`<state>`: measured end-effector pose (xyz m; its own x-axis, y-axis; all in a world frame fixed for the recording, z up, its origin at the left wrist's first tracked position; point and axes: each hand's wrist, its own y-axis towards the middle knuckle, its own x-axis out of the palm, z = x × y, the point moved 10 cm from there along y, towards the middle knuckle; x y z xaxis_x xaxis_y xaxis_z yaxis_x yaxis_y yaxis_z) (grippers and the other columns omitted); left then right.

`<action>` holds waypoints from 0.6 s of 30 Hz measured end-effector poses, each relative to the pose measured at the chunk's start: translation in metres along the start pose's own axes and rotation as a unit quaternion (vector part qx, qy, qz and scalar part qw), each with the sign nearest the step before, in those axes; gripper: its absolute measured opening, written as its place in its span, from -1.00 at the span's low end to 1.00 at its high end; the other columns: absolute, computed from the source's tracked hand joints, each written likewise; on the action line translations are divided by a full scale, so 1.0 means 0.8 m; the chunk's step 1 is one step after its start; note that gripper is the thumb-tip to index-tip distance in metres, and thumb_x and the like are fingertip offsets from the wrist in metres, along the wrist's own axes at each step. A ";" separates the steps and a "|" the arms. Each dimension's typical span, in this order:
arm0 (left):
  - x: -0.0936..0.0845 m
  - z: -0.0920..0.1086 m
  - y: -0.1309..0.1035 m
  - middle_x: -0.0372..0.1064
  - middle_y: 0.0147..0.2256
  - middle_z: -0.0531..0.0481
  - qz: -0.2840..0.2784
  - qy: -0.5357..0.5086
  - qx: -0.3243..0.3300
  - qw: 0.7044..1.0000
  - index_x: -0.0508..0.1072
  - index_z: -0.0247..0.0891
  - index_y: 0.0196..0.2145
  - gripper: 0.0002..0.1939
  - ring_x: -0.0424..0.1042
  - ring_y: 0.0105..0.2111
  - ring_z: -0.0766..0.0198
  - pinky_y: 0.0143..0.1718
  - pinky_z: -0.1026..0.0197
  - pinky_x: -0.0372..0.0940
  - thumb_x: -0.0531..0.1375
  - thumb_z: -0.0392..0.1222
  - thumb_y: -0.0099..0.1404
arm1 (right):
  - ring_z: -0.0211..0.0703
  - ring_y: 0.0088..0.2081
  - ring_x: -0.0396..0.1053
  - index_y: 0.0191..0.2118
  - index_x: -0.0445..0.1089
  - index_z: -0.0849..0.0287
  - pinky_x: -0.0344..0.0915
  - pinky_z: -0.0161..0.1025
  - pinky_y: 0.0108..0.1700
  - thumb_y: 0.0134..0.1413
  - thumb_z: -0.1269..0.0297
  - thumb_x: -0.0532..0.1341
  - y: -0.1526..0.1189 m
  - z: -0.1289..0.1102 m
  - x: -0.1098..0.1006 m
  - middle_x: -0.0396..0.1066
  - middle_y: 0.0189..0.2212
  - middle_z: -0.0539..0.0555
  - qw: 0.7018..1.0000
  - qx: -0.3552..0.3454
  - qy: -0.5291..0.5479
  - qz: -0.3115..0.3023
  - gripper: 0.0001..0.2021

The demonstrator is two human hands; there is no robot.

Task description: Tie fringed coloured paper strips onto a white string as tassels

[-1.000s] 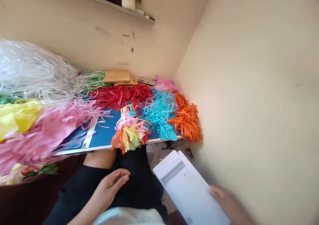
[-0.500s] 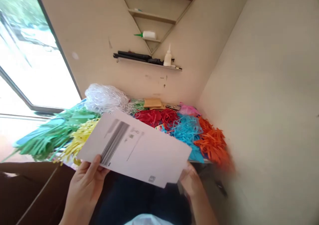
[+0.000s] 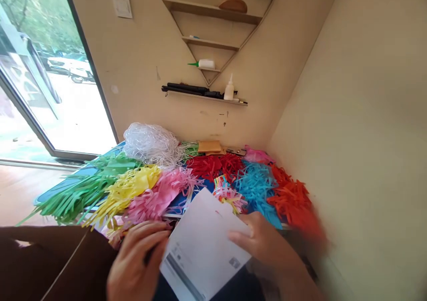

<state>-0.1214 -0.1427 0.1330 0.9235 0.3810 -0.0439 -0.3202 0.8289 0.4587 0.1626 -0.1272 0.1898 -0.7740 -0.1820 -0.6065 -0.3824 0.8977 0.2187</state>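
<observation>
A white printed sheet (image 3: pixel 207 241) is tilted above my lap, with dark stripes near its lower left edge and a small dark square near its lower right. My right hand (image 3: pixel 258 238) grips its right edge, thumb on top and fingers mostly hidden. Beside the left edge is my left hand (image 3: pixel 138 258), its fingers curved and a gap showing between thumb and fingers; whether it touches the sheet is unclear. Just beyond lie a small multicoloured bunch of paper strips (image 3: pixel 228 192) and a pink fringed bundle (image 3: pixel 160 196).
On the blue table (image 3: pixel 62 190) lie green (image 3: pixel 75 190), yellow (image 3: pixel 128 187), red (image 3: pixel 208 166), light blue (image 3: pixel 258 183) and orange (image 3: pixel 292 198) fringed bundles. White string (image 3: pixel 151 143) and brown envelopes (image 3: pixel 209 146) sit behind. A wall shelf (image 3: pixel 205 96) holds a glue bottle (image 3: pixel 229 90).
The sheet has turned, its striped end swinging down toward me. My left hand has come off the striped edge, while my right hand has moved farther over the sheet. The view has tilted upward.
</observation>
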 end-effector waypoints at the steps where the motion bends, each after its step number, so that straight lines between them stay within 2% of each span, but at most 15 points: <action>1: 0.029 0.038 0.008 0.54 -0.25 -0.03 -0.019 0.040 0.078 0.996 0.61 -0.06 -0.39 -0.88 0.44 -0.13 0.06 0.08 0.05 0.25 0.37 -0.15 0.03 | -0.19 -0.48 0.38 -0.39 0.52 0.14 0.28 -0.36 -0.43 0.14 0.21 0.22 0.006 -0.011 0.004 0.48 -0.53 -0.05 0.999 -0.021 -0.030 -0.009 -0.82; 2: 0.050 0.064 0.017 0.54 -0.22 -0.05 -0.018 0.060 0.117 0.991 0.62 -0.06 -0.34 -0.81 0.44 -0.11 0.03 0.08 0.01 0.23 0.38 -0.14 0.00 | -0.23 -0.52 0.33 -0.45 0.50 0.14 0.22 -0.37 -0.48 0.15 0.20 0.22 0.011 -0.019 0.008 0.44 -0.57 -0.06 0.997 -0.038 -0.059 -0.018 -0.79; 3: 0.065 0.080 0.029 0.53 -0.15 -0.08 -0.012 0.066 0.121 0.990 0.60 -0.09 -0.25 -0.68 0.43 -0.08 -0.01 0.07 -0.01 0.24 0.40 -0.11 -0.04 | -0.25 -0.55 0.29 -0.50 0.47 0.14 0.17 -0.38 -0.50 0.16 0.20 0.21 0.015 -0.024 0.010 0.41 -0.61 -0.07 0.994 -0.052 -0.088 -0.026 -0.75; 4: 0.085 0.083 0.042 0.53 -0.13 -0.11 -0.048 0.053 0.091 0.993 0.57 -0.12 -0.16 -0.55 0.43 -0.08 -0.02 0.03 0.00 0.27 0.42 -0.08 -0.08 | -0.27 -0.57 0.27 -0.53 0.44 0.14 0.14 -0.37 -0.51 0.18 0.20 0.20 0.018 -0.027 0.011 0.39 -0.62 -0.07 0.990 -0.065 -0.118 -0.034 -0.72; 6: 0.125 0.068 0.055 0.56 -0.24 -0.11 -0.175 -0.003 -0.021 0.984 0.54 -0.20 -0.14 -0.50 0.49 -0.24 0.05 -0.17 0.09 0.37 0.42 -0.03 -0.07 | -0.26 -0.55 0.29 -0.50 0.44 0.12 0.13 -0.36 -0.49 0.19 0.20 0.21 0.021 -0.030 0.011 0.41 -0.60 -0.07 0.981 -0.091 -0.165 -0.047 -0.75; 8: 0.157 0.042 0.045 0.55 -0.40 -0.09 -0.306 -0.060 -0.143 0.939 0.56 -0.28 -0.28 -0.59 0.47 -0.44 0.16 -0.41 0.21 0.34 0.38 0.05 -0.01 | -0.21 -0.45 0.39 -0.32 0.49 0.08 0.22 -0.33 -0.40 0.16 0.21 0.25 0.021 -0.034 0.003 0.50 -0.46 -0.05 0.973 -0.115 -0.198 0.003 -0.90; 9: 0.163 0.030 0.038 0.54 -0.45 -0.08 -0.339 -0.080 -0.191 0.917 0.56 -0.31 -0.35 -0.60 0.44 -0.50 0.20 -0.49 0.25 0.29 0.36 0.09 0.01 | -0.18 -0.38 0.43 -0.20 0.48 0.05 0.26 -0.30 -0.31 0.15 0.23 0.26 0.020 -0.038 -0.003 0.53 -0.36 -0.02 0.965 -0.131 -0.219 0.056 -0.88; 10: 0.165 0.018 0.033 0.53 -0.48 -0.07 -0.348 -0.097 -0.229 0.904 0.56 -0.33 -0.39 -0.58 0.42 -0.54 0.23 -0.54 0.28 0.25 0.35 0.13 0.01 | -0.13 -0.29 0.45 -0.09 0.45 0.03 0.27 -0.24 -0.21 0.14 0.24 0.27 0.016 -0.044 -0.007 0.53 -0.26 0.02 0.949 -0.154 -0.246 0.120 -0.80; 12: 0.164 -0.002 0.027 0.52 -0.49 -0.07 -0.331 -0.122 -0.276 0.894 0.56 -0.35 -0.37 -0.53 0.42 -0.55 0.24 -0.56 0.29 0.23 0.36 0.16 -0.01 | -0.05 -0.15 0.42 -0.01 0.40 0.00 0.20 -0.10 -0.03 0.14 0.27 0.27 0.005 -0.058 0.000 0.51 -0.15 0.06 0.901 -0.208 -0.305 0.228 -0.72; 14: 0.166 -0.009 0.023 0.54 -0.45 -0.09 -0.324 -0.131 -0.281 0.894 0.57 -0.36 -0.32 -0.51 0.44 -0.52 0.21 -0.52 0.27 0.26 0.37 0.15 -0.01 | -0.03 -0.13 0.39 -0.09 0.44 -0.02 0.09 -0.02 0.04 0.16 0.28 0.27 0.003 -0.066 0.022 0.50 -0.20 0.03 0.871 -0.246 -0.334 0.262 -0.80; 16: 0.170 -0.004 0.022 0.56 -0.39 -0.10 -0.335 -0.123 -0.255 0.899 0.58 -0.35 -0.30 -0.53 0.46 -0.46 0.18 -0.47 0.26 0.30 0.35 0.15 0.03 | -0.07 -0.17 0.37 -0.20 0.45 -0.01 0.02 -0.02 0.07 0.18 0.29 0.25 0.008 -0.067 0.035 0.51 -0.31 -0.03 0.870 -0.249 -0.327 0.272 -0.92; 18: 0.169 0.003 0.026 0.56 -0.38 -0.10 -0.330 -0.105 -0.224 0.911 0.58 -0.35 -0.31 -0.55 0.46 -0.42 0.17 -0.44 0.27 0.31 0.33 0.14 0.05 | -0.11 -0.18 0.38 -0.28 0.42 0.01 -0.06 -0.01 0.14 0.22 0.34 0.21 0.006 -0.073 0.034 0.52 -0.36 -0.08 0.871 -0.254 -0.307 0.288 -0.93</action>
<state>-0.0027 -0.0745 0.1387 0.9514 -0.3077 0.0125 0.3079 0.9513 -0.0156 0.1102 -0.1510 0.2195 -0.5552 0.6291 -0.5440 -0.3138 0.4473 0.8375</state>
